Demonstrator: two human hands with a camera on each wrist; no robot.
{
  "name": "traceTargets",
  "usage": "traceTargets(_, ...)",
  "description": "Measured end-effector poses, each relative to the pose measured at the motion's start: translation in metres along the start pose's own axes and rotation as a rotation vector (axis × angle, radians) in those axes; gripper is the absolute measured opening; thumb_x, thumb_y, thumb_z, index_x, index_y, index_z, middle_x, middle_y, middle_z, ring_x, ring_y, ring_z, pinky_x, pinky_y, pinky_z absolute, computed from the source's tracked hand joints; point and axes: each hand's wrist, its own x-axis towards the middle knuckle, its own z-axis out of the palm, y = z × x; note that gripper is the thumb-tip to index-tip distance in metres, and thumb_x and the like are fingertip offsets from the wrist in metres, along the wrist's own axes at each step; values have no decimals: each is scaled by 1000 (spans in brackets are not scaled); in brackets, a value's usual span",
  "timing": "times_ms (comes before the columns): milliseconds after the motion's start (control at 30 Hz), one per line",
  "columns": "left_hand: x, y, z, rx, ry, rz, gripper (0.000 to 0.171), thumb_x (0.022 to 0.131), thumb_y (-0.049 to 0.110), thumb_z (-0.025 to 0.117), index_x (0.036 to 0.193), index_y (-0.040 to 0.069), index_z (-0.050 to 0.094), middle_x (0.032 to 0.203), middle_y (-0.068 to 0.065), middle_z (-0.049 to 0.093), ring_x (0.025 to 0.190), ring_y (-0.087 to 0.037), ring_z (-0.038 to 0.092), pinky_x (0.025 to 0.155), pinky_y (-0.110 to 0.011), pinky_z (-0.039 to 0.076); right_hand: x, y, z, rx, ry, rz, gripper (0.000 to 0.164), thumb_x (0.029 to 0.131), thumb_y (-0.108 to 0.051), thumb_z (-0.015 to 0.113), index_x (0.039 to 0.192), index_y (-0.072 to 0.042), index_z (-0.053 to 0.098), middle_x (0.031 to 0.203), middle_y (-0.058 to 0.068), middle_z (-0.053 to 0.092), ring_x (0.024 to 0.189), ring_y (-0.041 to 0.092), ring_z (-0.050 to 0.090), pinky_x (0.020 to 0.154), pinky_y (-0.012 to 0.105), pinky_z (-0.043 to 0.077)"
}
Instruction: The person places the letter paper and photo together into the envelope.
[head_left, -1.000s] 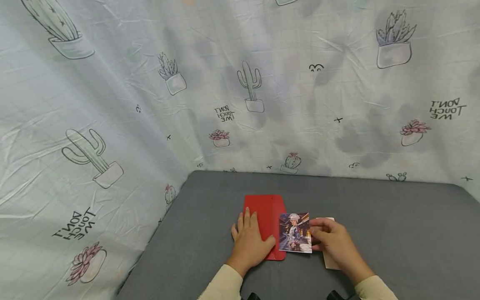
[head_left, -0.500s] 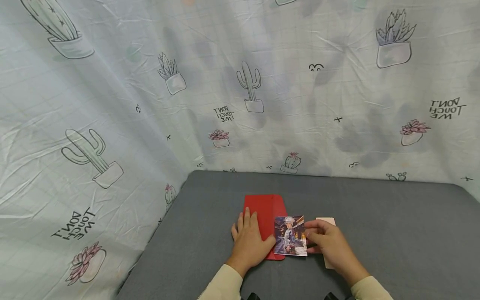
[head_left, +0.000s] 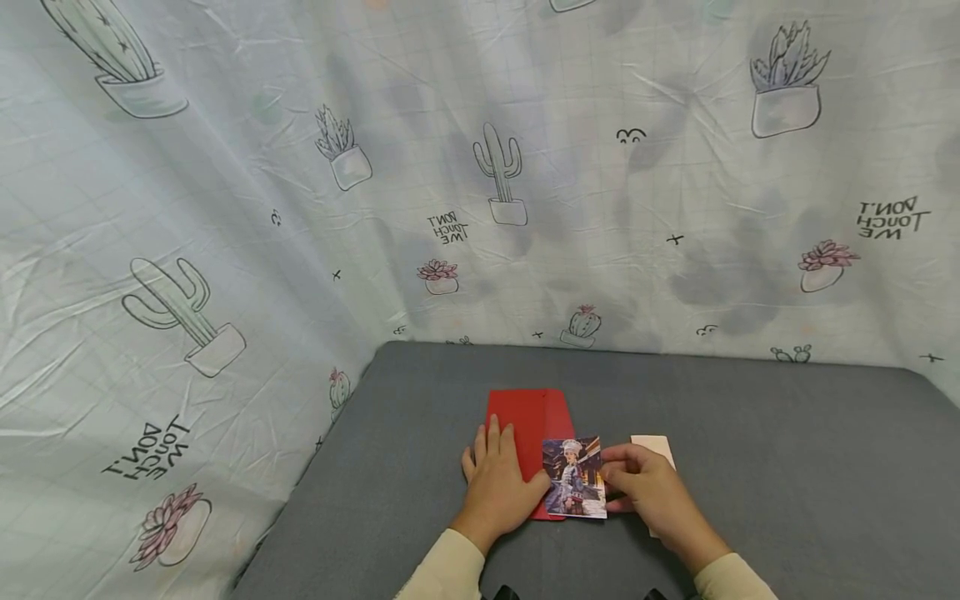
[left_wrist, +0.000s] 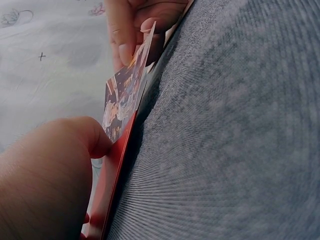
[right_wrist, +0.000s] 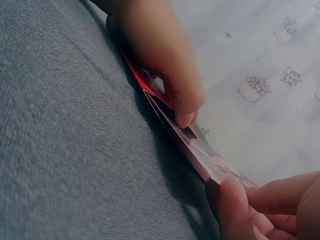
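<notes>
A red paper envelope (head_left: 522, 406) lies on the grey table with its flap (head_left: 558, 406) folded out to the right. My left hand (head_left: 497, 487) rests spread on the envelope, fingers straight, thumb (left_wrist: 97, 139) at the mouth edge. Between the thumb and fingers of my right hand (head_left: 643, 492) is the right edge of a glossy picture card (head_left: 573, 479), printed with a figure in a white headdress. The card lies over the flap, its left edge right at the envelope's mouth beside my left thumb. In the right wrist view the card (right_wrist: 215, 157) slants down toward the envelope.
A pale cream card or paper (head_left: 654, 445) lies on the table partly under my right hand. The grey cloth-covered table (head_left: 787, 467) extends to both sides. A white curtain (head_left: 570, 167) with cactus prints hangs behind and at the left.
My right hand has moved left and slightly toward me with the picture card, bringing it to the envelope's mouth. More of the cream paper shows. The left hand has stayed in place.
</notes>
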Motion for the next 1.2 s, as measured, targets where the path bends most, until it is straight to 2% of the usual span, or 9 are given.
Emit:
traceTargets(533,-1,1,-1,-5,3,5,90,89,42,64,162,-4,42,175,-25,25,158,-49,19,117,-78,11,-3,0,3,-13,-3,27,26,100,6,67,124,16,65,95,14,69,81,27,68,64,39,64)
traceTargets(833,0,-1,0,-9,1,12,90,89,43,64,162,-5,42,175,-26,25,158,-50,18,117,-78,11,-3,1,5,-2,-74,-5,30,101,5,65,127,19,62,96,13,68,83,26,68,67,39,65)
traceTargets(1200,0,-2,0,-10,0,13,92,90,45,67,163,-5,41,175,-25,24,158,-49,18,117,-78,11,-2,1,11,-12,-67,1,30,101,5,65,128,18,63,98,13,66,84,24,67,67,39,65)
